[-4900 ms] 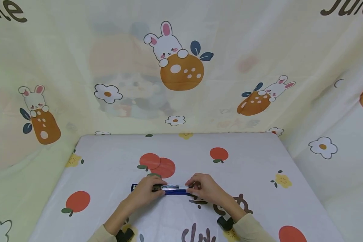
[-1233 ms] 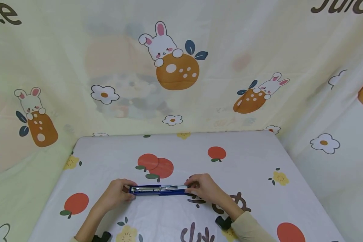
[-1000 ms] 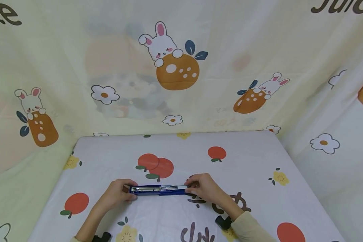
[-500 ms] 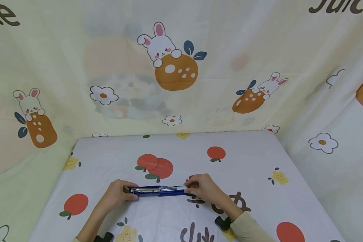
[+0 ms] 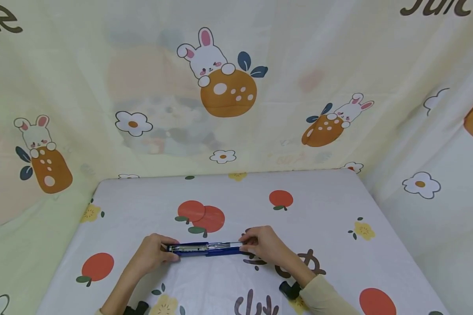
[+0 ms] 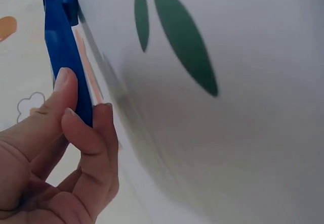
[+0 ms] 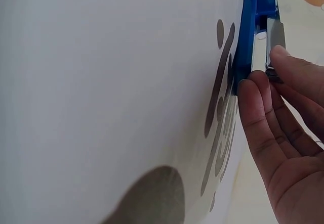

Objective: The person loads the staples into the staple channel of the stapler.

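A blue stapler lies stretched out, opened nearly flat, across the middle of the table in the head view. Its metal magazine rises a little off the blue base in the right wrist view. My left hand pinches the left end, the blue cover, between thumb and fingers. At the other end my right hand holds the tip, thumb against the magazine and fingertips at the base. Its fingers hide that end in the head view; whether staples are inside I cannot tell.
A white tablecloth printed with fruit, flowers and lettering covers the table. Behind and at both sides hang pale curtains with rabbit prints. A black wrist camera sits by the right sleeve, another by the left arm.
Since the oldest frame, my left hand has slid left from over the stapler's middle to its left end, uncovering the metal inside. The right hand keeps its hold. Over the last second almost nothing moves.
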Motion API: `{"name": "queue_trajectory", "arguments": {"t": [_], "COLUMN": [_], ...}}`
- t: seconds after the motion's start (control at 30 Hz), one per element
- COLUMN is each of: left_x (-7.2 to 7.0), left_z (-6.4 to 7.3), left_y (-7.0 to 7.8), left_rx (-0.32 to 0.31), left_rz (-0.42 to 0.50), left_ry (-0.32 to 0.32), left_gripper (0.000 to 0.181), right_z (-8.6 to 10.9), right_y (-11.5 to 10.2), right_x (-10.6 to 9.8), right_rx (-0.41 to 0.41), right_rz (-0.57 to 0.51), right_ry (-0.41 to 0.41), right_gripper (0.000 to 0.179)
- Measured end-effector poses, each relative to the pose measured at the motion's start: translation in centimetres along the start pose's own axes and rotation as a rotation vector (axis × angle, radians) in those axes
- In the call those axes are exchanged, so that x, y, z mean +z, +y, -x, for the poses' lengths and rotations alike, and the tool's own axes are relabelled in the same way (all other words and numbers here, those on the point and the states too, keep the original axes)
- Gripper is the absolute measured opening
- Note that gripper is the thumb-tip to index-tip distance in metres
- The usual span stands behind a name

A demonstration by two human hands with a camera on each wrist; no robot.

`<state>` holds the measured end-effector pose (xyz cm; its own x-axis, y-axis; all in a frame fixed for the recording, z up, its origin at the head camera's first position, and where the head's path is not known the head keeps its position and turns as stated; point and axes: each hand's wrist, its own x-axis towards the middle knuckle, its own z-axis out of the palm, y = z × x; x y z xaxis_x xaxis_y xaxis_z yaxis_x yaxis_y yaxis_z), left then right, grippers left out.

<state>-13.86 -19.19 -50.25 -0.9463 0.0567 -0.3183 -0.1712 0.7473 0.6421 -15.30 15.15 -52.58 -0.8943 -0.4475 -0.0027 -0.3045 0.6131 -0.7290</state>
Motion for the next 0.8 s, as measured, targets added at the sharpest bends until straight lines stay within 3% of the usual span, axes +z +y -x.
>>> {"name": "queue_trajectory", "arguments": {"t": [0.3, 0.57, 0.8], "left_x": [0.0, 0.4, 0.5], "left_z": [-0.1, -0.2, -0.3], "left_y": [0.2, -0.7, -1.0], "left_rx": [0.006, -0.026, -0.027], "left_rz": [-0.003, 0.169, 0.15], "left_ry": [-0.018, -0.069, -0.05], "left_gripper": [0.036, 0.035, 0.037], "right_z": [0.1, 0.2, 0.1], "right_y": [0.0, -0.2, -0.2], "right_x": [0.1, 0.0, 0.1], "right_rx": [-0.001, 0.007, 0.012], "right_rz": [0.014, 0.016, 0.012], "right_ry": [0.011, 0.007, 0.009], "right_gripper": [0.015, 0.016, 0.016]}}
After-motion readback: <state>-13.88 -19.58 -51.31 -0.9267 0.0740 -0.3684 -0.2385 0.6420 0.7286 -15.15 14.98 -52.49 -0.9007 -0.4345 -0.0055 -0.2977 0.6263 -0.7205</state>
